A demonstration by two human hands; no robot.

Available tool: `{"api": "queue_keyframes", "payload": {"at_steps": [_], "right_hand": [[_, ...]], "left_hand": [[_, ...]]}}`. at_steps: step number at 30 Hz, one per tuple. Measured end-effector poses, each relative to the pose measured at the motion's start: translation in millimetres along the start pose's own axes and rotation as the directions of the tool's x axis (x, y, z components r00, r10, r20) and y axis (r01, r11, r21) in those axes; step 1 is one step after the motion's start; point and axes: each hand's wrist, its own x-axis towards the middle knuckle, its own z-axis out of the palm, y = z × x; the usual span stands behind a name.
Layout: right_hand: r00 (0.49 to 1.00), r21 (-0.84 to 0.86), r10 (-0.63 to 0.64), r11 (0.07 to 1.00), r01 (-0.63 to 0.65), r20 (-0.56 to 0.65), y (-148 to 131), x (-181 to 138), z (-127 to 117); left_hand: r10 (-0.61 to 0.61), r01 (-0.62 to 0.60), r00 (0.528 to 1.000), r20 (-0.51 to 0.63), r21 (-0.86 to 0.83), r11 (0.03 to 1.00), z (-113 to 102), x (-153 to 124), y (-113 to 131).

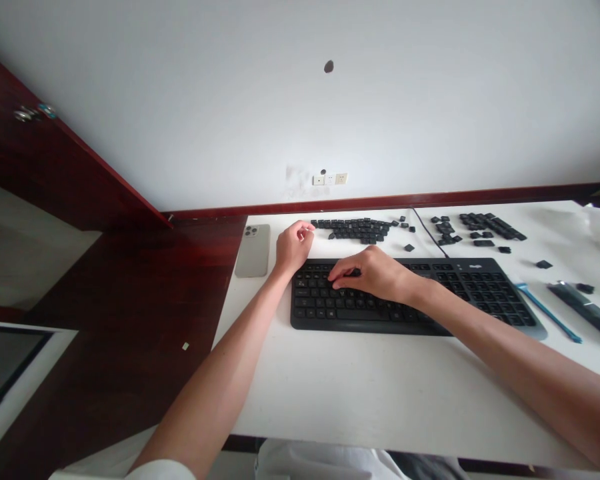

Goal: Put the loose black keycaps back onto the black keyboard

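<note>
My right hand (375, 272) is over the left half of a black keyboard (370, 325), thumb and fingers pinched at a keycap among the letter keys. The fingertips partly cover that keycap. My left hand (294, 245) is beyond the keyboard's upper left corner, its fingers curled together beside a group of loose black keycaps (363, 229). What those fingers hold, if anything, I cannot make out. Keycaps sit on the keyboard's left part, while the number pad (497, 293) on the right shows bare sockets.
A phone (253, 251) lies at the white table's left edge. More loose keycaps (490, 223) are scattered at the back right. On the right are a blue tool (550, 312) and a dark strip-shaped object (587, 310). A cable (427, 230) runs back toward the wall.
</note>
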Motion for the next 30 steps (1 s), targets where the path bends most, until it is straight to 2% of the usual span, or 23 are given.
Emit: {"api": "queue_keyframes", "payload": {"at_steps": [12, 21, 26, 30], "right_hand": [[0.988, -0.161, -0.157, 0.975, 0.156, 0.003, -2, -4, 6], [0.981, -0.315, -0.193, 0.929, 0.194, 0.036, -9, -6, 8], [0.983, -0.487, -0.155, 0.854, 0.184, 0.100, -24, -12, 10], [0.977, -0.652, -0.070, 0.735, 0.186, 0.200, -47, -17, 19]], "left_hand": [[0.013, -0.013, 1.000, 0.000, 0.016, 1.000, 0, 0, 1], [0.022, -0.022, 1.000, -0.012, -0.001, 1.000, 1, 0, -2], [0.037, -0.037, 0.999, -0.017, -0.011, 0.999, 2, 0, -3], [0.040, -0.040, 0.999, -0.008, -0.001, 0.999, 3, 0, -3]]}}
